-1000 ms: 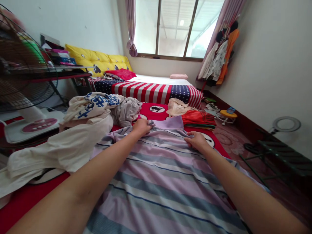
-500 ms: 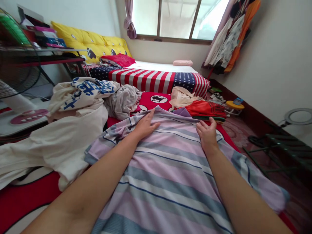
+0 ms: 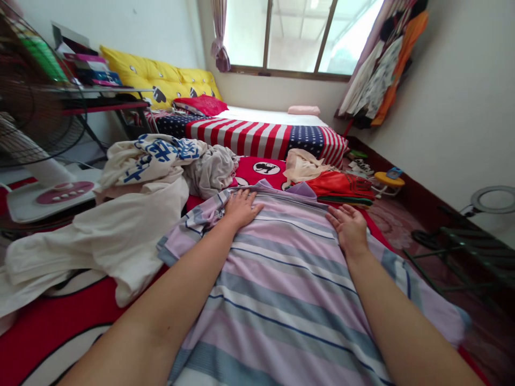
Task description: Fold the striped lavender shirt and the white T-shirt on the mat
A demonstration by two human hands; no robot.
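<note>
A striped polo shirt [image 3: 281, 268] in lilac, grey and white lies spread on a red patterned bed cover [image 3: 52, 327], its collar [image 3: 301, 191] at the far end. My left hand [image 3: 242, 208] rests palm down on the shirt's left shoulder, fingers spread. On the right shoulder lies my right hand [image 3: 349, 228], turned partly on its side with its fingers stretched toward the collar. Neither hand grips the cloth. Both forearms cover parts of the shirt.
Rumpled white clothes [image 3: 137, 214] and a grey garment [image 3: 211, 170] heap up at left, beside a fan [image 3: 44, 134]. Beyond the collar sit folded red clothes [image 3: 336, 185] and a beige cloth [image 3: 303, 163]. A yellow stool [image 3: 389, 179] and dark green rack [image 3: 475, 249] stand at right.
My left hand has flattened and its fingers have spread on the shoulder. My right hand has tipped outward, its thumb lowered. The view has shifted slightly; the shirt stays spread.
</note>
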